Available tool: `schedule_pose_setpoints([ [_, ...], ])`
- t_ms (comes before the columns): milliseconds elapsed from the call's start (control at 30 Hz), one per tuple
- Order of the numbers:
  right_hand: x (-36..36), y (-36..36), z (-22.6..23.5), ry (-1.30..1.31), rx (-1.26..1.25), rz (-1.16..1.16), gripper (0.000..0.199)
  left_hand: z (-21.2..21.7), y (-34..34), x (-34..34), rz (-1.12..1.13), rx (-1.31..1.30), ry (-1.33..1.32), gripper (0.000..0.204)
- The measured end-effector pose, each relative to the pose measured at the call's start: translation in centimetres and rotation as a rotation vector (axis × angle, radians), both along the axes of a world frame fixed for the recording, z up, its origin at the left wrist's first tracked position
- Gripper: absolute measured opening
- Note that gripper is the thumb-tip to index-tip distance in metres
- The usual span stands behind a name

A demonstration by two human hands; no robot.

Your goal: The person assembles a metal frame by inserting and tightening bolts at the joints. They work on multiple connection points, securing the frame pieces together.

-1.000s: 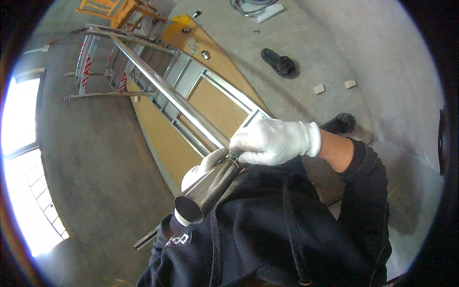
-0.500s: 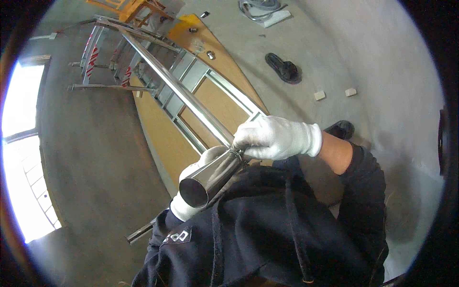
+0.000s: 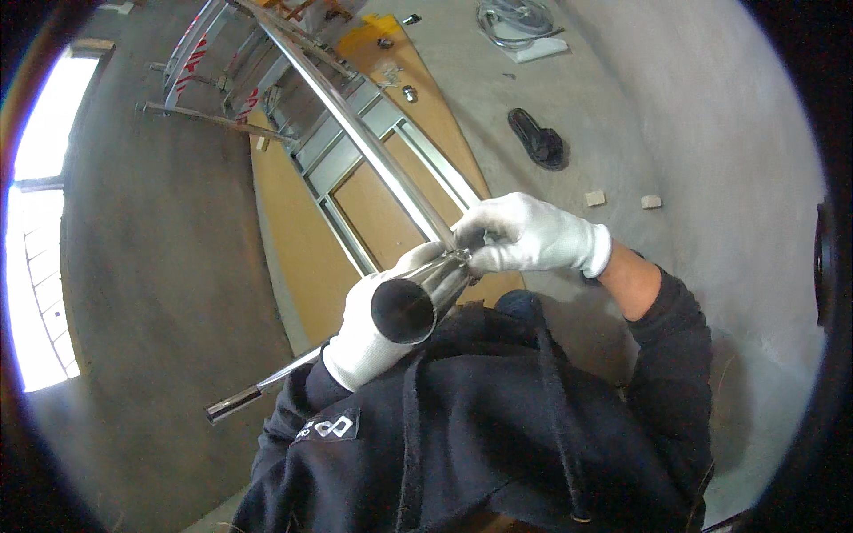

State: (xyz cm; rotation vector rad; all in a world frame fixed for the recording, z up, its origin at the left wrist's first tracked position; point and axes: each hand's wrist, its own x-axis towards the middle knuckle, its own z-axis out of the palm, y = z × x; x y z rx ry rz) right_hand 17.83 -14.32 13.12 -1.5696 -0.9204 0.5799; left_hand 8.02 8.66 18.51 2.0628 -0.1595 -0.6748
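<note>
A short, wide stainless steel tube (image 3: 447,282) points its dark round open end toward me. My left hand (image 3: 371,322), in a white knit glove, wraps around it from the left. At the tube's far end, my right hand (image 3: 529,235), gloved the same, pinches with thumb and fingers at a small shiny fitting (image 3: 460,256); the fingertips partly hide what they grip. From this joint a long polished metal pole (image 3: 360,133) runs away to the far left. A thinner metal tube (image 3: 235,404) sticks out past my left forearm, its other end hidden.
Beyond my hands, a metal frame (image 3: 431,164) lies on a tan board (image 3: 289,258). Metal stands with red-and-white stripes (image 3: 191,67) are at the far left. On the concrete floor are a black slipper (image 3: 538,139), two small pale blocks (image 3: 595,198) and a coiled hose (image 3: 515,19).
The wide tube's open end has swung right and up, facing me more squarely. Both hands have shifted slightly right and up with it. The view has tilted a little.
</note>
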Motion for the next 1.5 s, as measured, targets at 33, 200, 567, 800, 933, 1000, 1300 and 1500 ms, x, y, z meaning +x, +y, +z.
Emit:
schedule_pose_setpoints([
  [33, -0.4, 0.0, 0.0, -0.035, 0.051, -0.065, 0.020, 0.4, -0.3, -0.1, 0.086, -0.014, 0.105, 0.072],
  [200, -0.7, 0.2, -2.0, 0.056, 0.115, 0.012, 0.016, -3.6, 0.2, -0.7, 0.020, 0.071, -0.384, 0.045],
  [567, -1.7, -0.6, -2.2, -0.046, 0.017, 0.012, 0.021, -5.8, 1.0, -0.7, -0.172, 0.163, -0.638, 0.049],
  [800, -2.4, -0.3, -2.4, -0.043, -0.048, -0.034, 0.016, -5.0, 0.0, -0.6, -0.132, 0.157, -0.590, 0.046],
  [933, -2.2, -0.3, -2.1, -0.045, -0.097, 0.009, 0.026, -4.1, -0.5, -0.5, -0.065, 0.069, -0.504, 0.045],
  [1000, -2.2, -0.4, -2.5, -0.090, -0.119, 0.015, 0.028, -3.9, -0.3, -0.3, -0.083, 0.064, -0.416, 0.045],
  [1300, -2.2, -0.3, -3.9, -0.261, 0.054, -0.025, 0.017, -4.3, -0.3, -0.6, -0.072, 0.060, -0.389, 0.045],
  [1500, -1.4, -0.7, -4.8, -0.121, -0.040, 0.051, 0.016, -4.7, 0.1, -1.1, -0.028, 0.168, -0.433, 0.048],
])
